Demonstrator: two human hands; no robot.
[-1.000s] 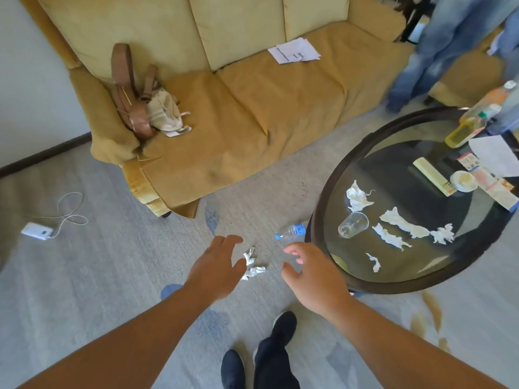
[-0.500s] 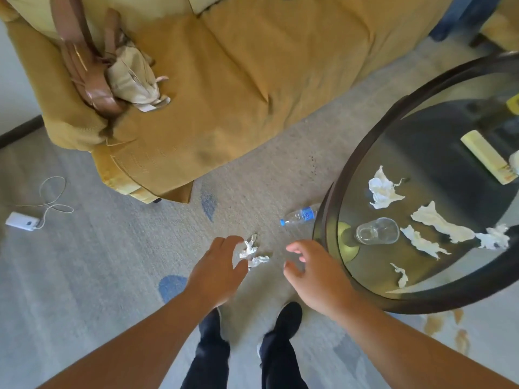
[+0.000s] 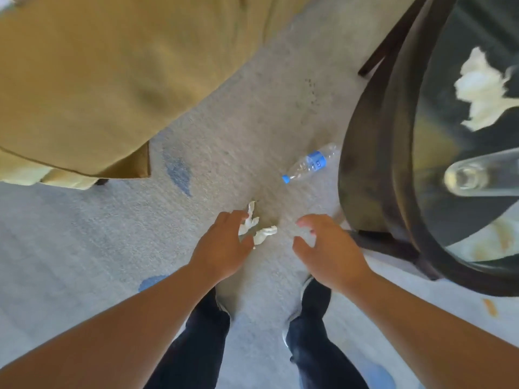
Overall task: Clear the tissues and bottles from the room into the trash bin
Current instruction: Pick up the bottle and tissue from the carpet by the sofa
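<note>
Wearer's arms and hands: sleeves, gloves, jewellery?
Both bare: left hand and right hand show no gloves, rings or watch. Forearms are uncovered to the frame edge, no sleeves. Below them are dark trousers and dark shoes with pale soles.

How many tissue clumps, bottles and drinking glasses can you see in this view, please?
Tissue clumps: 2 (carpet clump, table clump)
Bottles: 1 (plastic bottle, lying on the carpet)
Drinking glasses: 1 (glass, on the table)
Total: 4
</note>
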